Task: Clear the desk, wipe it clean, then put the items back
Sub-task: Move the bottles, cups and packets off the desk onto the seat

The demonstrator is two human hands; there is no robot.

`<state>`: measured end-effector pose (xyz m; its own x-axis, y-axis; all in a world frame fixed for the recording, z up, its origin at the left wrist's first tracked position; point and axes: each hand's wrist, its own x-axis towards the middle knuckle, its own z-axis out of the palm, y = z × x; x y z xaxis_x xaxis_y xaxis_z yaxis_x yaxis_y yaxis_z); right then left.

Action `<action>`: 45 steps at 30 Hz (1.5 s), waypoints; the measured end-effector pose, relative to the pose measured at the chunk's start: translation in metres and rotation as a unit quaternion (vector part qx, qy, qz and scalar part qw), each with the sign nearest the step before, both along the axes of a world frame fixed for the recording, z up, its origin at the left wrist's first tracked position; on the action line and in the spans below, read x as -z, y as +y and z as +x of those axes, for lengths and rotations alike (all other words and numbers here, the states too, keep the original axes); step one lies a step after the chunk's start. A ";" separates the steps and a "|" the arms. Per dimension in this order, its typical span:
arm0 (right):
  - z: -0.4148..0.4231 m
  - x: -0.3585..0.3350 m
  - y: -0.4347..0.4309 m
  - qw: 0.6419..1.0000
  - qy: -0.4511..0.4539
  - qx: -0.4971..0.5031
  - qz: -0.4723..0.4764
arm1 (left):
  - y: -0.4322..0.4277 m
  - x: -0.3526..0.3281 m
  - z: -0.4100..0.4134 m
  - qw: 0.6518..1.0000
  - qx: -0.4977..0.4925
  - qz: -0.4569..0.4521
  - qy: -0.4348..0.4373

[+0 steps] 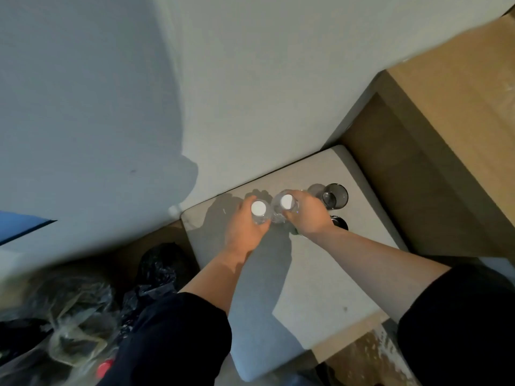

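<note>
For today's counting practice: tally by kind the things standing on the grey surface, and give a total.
Clear bottles with white caps: 2 (left bottle in the left hand, right bottle in the right hand)
Dark glass: 1
Dark round thing, partly hidden behind the right hand: 1
Total: 4

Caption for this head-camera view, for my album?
Left hand holds the left bottle, right hand the right bottle, both white-capped, over a grey surface beside a dark glass.
</note>
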<state>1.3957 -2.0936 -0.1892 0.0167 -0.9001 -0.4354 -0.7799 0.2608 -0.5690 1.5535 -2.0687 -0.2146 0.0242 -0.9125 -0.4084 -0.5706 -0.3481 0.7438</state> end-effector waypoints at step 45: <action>-0.237 -0.371 0.209 0.886 0.279 0.146 -0.340 | 0.142 -0.396 -0.261 0.834 0.225 -0.433 -0.258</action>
